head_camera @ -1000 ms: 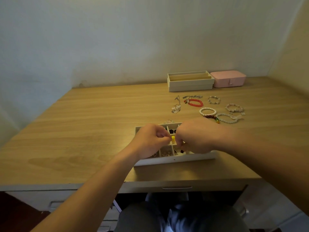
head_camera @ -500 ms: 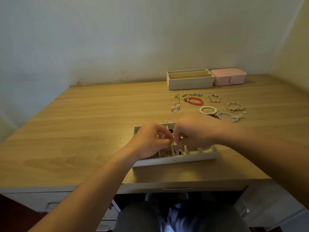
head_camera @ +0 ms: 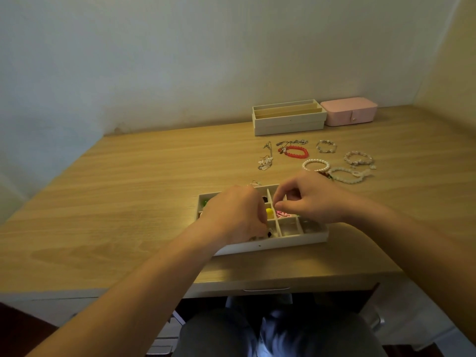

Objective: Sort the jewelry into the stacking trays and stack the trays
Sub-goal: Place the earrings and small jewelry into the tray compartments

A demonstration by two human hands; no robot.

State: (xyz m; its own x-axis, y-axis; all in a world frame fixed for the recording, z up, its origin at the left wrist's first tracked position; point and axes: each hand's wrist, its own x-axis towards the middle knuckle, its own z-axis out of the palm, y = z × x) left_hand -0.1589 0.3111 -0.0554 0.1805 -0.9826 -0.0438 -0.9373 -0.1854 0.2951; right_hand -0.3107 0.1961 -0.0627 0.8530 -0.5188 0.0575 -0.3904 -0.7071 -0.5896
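Observation:
A white compartment tray (head_camera: 283, 241) sits near the desk's front edge with small pieces in several cells. My left hand (head_camera: 235, 215) is curled down over its left half, fingertips against a yellow piece (head_camera: 269, 213) in a middle cell. My right hand (head_camera: 307, 199) hovers over the tray's back right, thumb and forefinger pinched together; I see nothing between them. A pink piece (head_camera: 282, 214) lies in the cell beneath it. Loose behind the tray are a red bead bracelet (head_camera: 296, 152), a pearl bracelet (head_camera: 316, 165), a white bead bracelet (head_camera: 346, 175) and a silver chain (head_camera: 266, 161).
Two stacked cream trays (head_camera: 288, 123) stand at the back by the wall, a shut pink jewelry box (head_camera: 350, 114) to their right. More silver bracelets (head_camera: 358, 158) lie at the far right. A small earring (head_camera: 255, 183) rests just behind the tray. The desk's edge (head_camera: 257, 284) is close.
The hands, together on the yellow piece a second ago, have parted. My right hand lifted back and to the right; the yellow piece now lies low in a cell by my left fingertips.

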